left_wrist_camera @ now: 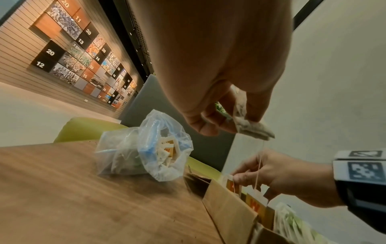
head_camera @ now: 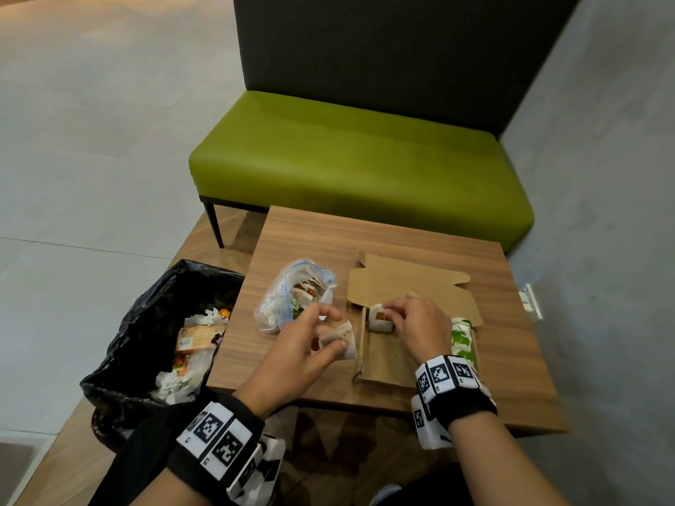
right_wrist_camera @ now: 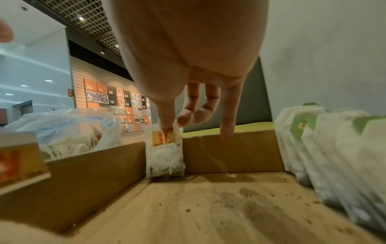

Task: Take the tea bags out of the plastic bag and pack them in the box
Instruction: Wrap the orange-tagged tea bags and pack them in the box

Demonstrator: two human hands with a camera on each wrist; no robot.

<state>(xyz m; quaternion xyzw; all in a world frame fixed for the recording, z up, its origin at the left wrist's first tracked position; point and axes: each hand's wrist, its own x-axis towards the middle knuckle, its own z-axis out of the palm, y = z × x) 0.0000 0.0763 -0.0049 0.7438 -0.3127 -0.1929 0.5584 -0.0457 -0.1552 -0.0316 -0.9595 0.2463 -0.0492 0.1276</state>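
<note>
In the head view, the left hand sits at the lower centre of the frame, pinching a loose tea bag between thumb and fingers, just left of the box. The right hand reaches into the box's far left corner, its thumb and forefinger gripping the top of an orange-tagged tea bag that stands upright there. The plastic bag lies open on the wooden surface, left of the box, with more tea bags inside.

The left wrist view adds something the head view hides: a thin string hangs from the pinched tea bag down to an orange tag at the box's edge, lower right of the frame.

The right wrist view looks along the inside of the box, showing crumbs of tea on its cardboard floor and a row of green-tagged tea bags standing against the right wall; the head view shows only their tops.

Only the head view takes in the black bin bag at the lower left and the green seat beyond the surface.
</note>
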